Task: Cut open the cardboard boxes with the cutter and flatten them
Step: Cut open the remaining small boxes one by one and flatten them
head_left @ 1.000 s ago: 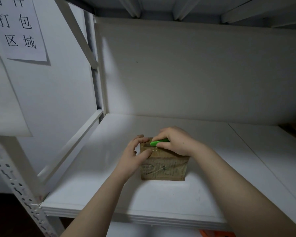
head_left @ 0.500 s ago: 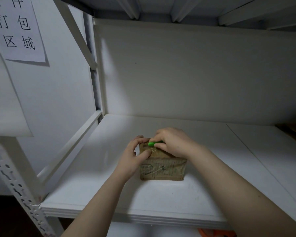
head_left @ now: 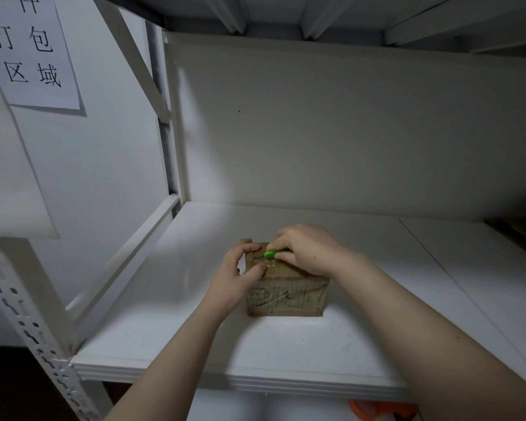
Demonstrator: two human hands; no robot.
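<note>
nearest, below the shelf's front lip and under the right forearm, a bit of something orange (head_left: pixel 380 410) shows; i cannot tell what it is. on the white shelf (head_left: pixel 225 344) a small brown cardboard box (head_left: pixel 286 296) stands closed, with scribbled writing on its near face. the left hand (head_left: pixel 240 273) grips the box's left end, thumb on the near top edge and fingers curled over the far corner, steadying it. just to its right, the right hand (head_left: pixel 307 249) is closed round a green cutter (head_left: pixel 271 254), whose tip pokes out toward the left hand over the taped top; the blade is too small to make out. this looks like the cut along the top seam. the next move likely calls for a shallow, steady draw along the tape, kept clear of the left fingers, which sit close to the tip. beyond the hands is the back panel; up and to the left hangs a paper sign (head_left: pixel 28 50).
</note>
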